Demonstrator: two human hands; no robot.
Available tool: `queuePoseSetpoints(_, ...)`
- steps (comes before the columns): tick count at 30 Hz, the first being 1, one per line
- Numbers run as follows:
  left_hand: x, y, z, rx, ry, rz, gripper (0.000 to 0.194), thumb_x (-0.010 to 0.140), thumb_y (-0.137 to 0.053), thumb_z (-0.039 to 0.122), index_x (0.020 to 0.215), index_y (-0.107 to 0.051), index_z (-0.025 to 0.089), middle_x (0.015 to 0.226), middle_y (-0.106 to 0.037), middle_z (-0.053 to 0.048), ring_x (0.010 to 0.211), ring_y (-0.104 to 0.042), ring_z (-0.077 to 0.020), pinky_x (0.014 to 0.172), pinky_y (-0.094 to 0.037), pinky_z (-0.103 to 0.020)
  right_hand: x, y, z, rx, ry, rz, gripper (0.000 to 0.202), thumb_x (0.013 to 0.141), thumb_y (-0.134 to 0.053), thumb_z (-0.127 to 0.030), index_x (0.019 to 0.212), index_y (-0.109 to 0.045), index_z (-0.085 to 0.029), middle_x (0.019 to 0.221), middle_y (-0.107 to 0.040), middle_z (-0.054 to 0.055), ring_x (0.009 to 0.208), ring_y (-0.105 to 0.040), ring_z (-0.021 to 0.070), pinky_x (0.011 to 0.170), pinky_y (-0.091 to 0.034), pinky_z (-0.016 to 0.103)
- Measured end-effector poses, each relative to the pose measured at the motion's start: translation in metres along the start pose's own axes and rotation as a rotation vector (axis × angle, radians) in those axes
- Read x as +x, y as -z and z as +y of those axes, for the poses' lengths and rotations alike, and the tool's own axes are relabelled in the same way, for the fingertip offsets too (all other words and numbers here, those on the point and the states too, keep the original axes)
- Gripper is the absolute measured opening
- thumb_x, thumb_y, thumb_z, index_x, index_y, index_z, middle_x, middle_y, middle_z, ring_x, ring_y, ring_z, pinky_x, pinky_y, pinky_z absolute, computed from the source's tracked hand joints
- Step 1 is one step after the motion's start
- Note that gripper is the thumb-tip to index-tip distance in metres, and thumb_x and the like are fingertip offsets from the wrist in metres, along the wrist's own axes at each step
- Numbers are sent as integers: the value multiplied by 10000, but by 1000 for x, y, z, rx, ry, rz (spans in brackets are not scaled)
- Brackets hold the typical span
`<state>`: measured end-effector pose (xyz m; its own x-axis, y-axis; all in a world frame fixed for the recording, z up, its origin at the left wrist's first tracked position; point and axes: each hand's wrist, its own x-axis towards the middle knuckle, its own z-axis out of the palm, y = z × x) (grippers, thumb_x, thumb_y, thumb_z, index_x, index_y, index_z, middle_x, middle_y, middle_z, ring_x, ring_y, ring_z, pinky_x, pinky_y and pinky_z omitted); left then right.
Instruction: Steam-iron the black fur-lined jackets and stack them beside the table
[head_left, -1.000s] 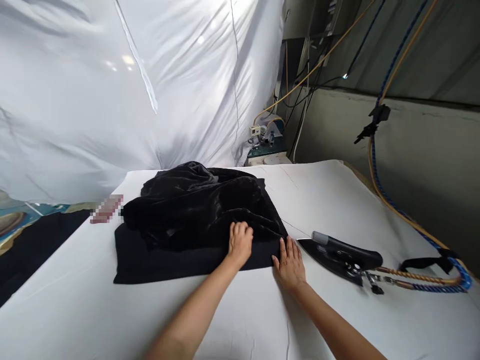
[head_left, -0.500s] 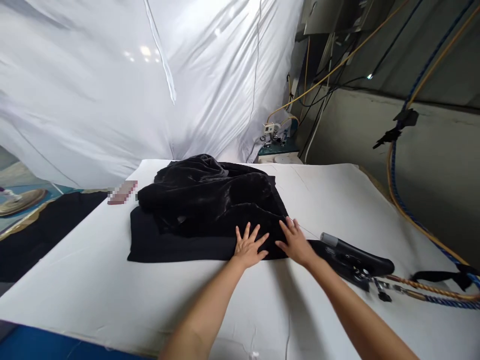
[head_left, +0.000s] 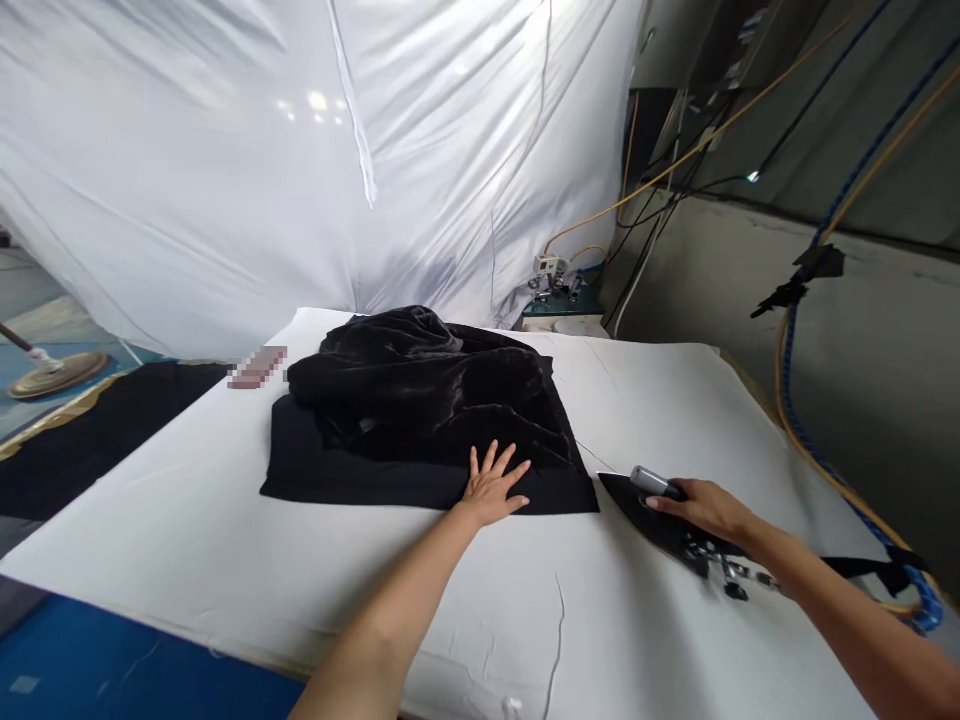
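white table [head_left: 660, 400] | white sheeting [head_left: 187, 200] behind | left hand [head_left: 491, 490]: fingers spread on black cloth [head_left: 352, 482] | right hand [head_left: 705, 505]: fingers closed round iron [head_left: 643, 520]

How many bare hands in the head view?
2. Left hand: spread on the smooth black cloth, near its front edge. Right hand: around the handle of the black iron.
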<state>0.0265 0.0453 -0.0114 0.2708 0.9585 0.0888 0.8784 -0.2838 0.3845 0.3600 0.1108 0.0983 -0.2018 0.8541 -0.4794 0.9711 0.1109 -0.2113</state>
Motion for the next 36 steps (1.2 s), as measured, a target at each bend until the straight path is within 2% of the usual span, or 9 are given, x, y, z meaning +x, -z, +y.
queuePoseSetpoints(4,-27,13,-13,8,145,294,275,817,-472,344,1054,-574,247,1129,-502,-56,1097,-384,-223,988,-244,-444,1,0,-51,-184,158,31,557,678,-390,-707,821,-623,-222,757,-653,68,720,-594,232,584,-373,283)
queuePoseSetpoints(8,-66,23,-48,65,230,314,130,825,-466,237,842,-595,230,852,-546,-21,879,-448,-170,878,-329,-354,17,-10,-107,-354,323,2,565,657,-398,-731,765,-625,-226,702,-638,67,706,-596,241,569,-356,284)
queuePoseSetpoints(12,-102,34,-91,136,386,300,149,828,-470,273,892,-597,232,907,-554,-32,881,-452,-177,823,-361,-326,38,-13,-135,-361,306,30,600,646,-381,-758,778,-616,-222,688,-633,64,685,-597,236,541,-348,276)
queuePoseSetpoints(15,-123,42,-116,200,501,297,227,830,-461,308,1004,-594,249,1042,-538,-51,929,-452,-200,812,-380,-334,45,-9,-140,-359,321,17,599,654,-379,-753,792,-614,-220,703,-638,65,689,-597,233,536,-347,276)
queuePoseSetpoints(19,-138,47,-136,263,539,271,333,820,-467,363,1135,-553,301,1213,-472,-60,1079,-408,-257,892,-359,-397,43,-11,-144,-407,389,9,560,671,-395,-725,817,-618,-233,707,-639,58,708,-596,237,552,-348,280)
queuePoseSetpoints(23,-143,46,-143,233,562,275,383,834,-438,326,1209,-506,299,1301,-410,-67,1221,-306,-290,995,-276,-455,40,-19,-157,-446,456,-6,544,678,-387,-722,776,-614,-237,730,-644,53,707,-596,233,566,-357,284)
queuePoseSetpoints(27,-151,49,-138,196,584,308,369,849,-381,230,1179,-529,298,1277,-450,-42,1243,-299,-259,1025,-243,-467,44,-26,-177,-452,473,10,613,666,-359,-754,826,-623,-224,772,-651,80,741,-605,255,579,-378,300)
queuePoseSetpoints(34,-177,62,-133,199,738,146,468,832,-416,269,1289,-393,364,1400,-322,-33,1272,-256,-303,985,-249,-515,48,-35,-229,-422,584,21,641,655,-378,-758,839,-649,-207,781,-655,99,774,-613,266,606,-403,311)
queuePoseSetpoints(36,-180,68,-136,214,739,122,482,836,-409,272,1303,-362,376,1399,-330,-32,1241,-313,-280,966,-284,-486,49,-38,-245,-419,624,18,636,653,-390,-754,836,-654,-205,775,-654,96,769,-613,264,609,-405,310)
